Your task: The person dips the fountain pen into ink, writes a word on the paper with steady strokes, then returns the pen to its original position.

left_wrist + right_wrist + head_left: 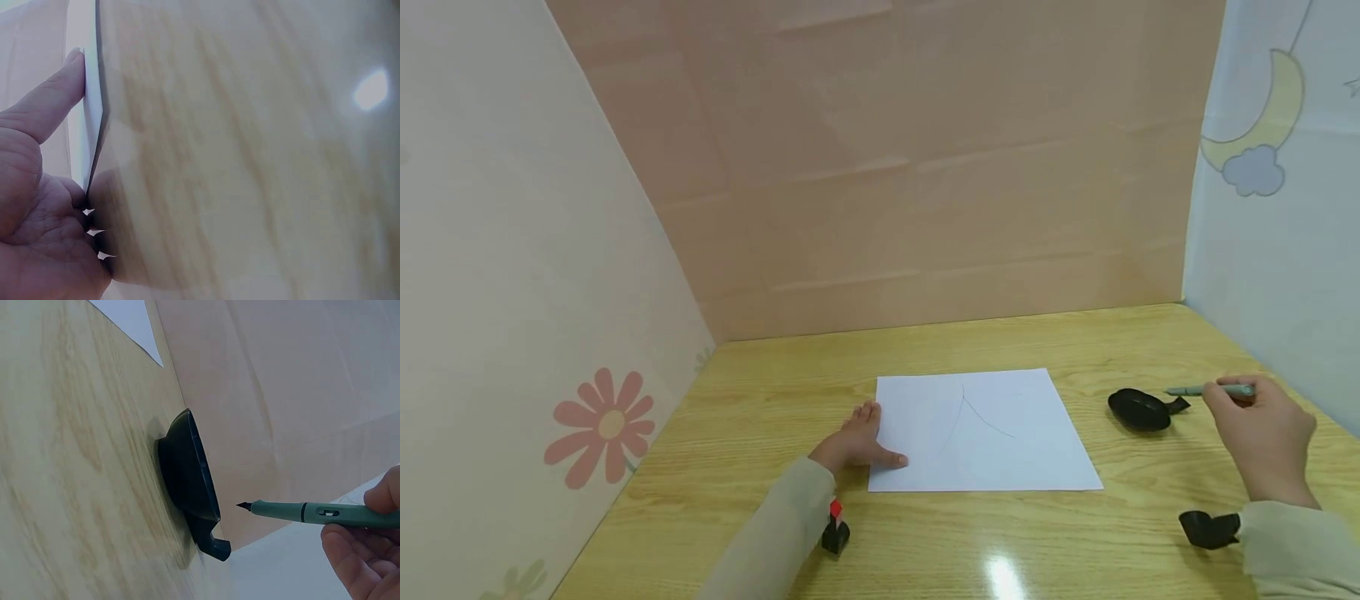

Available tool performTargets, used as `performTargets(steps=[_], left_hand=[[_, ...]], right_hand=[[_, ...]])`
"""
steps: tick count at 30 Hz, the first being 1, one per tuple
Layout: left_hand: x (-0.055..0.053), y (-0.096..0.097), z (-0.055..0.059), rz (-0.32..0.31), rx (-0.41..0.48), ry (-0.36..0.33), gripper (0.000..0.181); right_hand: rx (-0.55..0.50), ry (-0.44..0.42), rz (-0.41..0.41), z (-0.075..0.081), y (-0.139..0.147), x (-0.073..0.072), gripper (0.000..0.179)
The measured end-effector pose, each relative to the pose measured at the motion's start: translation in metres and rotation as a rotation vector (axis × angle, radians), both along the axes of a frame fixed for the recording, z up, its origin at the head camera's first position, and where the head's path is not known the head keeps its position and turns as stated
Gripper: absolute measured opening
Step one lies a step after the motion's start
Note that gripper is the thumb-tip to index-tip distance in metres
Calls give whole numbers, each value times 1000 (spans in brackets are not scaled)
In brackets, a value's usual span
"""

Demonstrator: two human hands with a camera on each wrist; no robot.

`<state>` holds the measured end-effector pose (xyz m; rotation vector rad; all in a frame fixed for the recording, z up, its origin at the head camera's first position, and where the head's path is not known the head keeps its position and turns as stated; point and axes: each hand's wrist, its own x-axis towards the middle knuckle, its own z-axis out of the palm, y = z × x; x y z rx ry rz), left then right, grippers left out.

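Observation:
A sheet of white paper (1030, 467) lies on the wooden table, with a few thin dark lines forming a peak. My left hand (859, 437) rests at the sheet's left edge, thumb on the paper and fingers extended. In the left wrist view, the thumb (53, 94) presses flat against the sheet (92, 81). Off to the right, my right hand (1262, 425) pinches a green pen (281, 510), its dark pointed tip directed left. That tip is in the air near a black shallow dish with a short handle (1138, 410), apart from it.
The wooden table (775, 375) meets a brown paper-covered backdrop (925, 167). Pale walls stand at the left (512, 250) and right (1262, 250). Small black devices sit by the left wrist (835, 533) and right wrist (1210, 529).

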<state>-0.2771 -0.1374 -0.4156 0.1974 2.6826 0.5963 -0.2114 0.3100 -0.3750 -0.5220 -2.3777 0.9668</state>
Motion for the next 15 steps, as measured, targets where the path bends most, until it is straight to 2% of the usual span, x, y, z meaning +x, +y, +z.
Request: performTargets(steps=[14, 15], left_hand=[[2, 0, 3, -11, 8, -1, 110], [2, 0, 3, -14, 9, 1, 110]], right_hand=[[-16, -61, -18, -18, 7, -3, 38], [-8, -61, -18, -24, 11, -6, 38]])
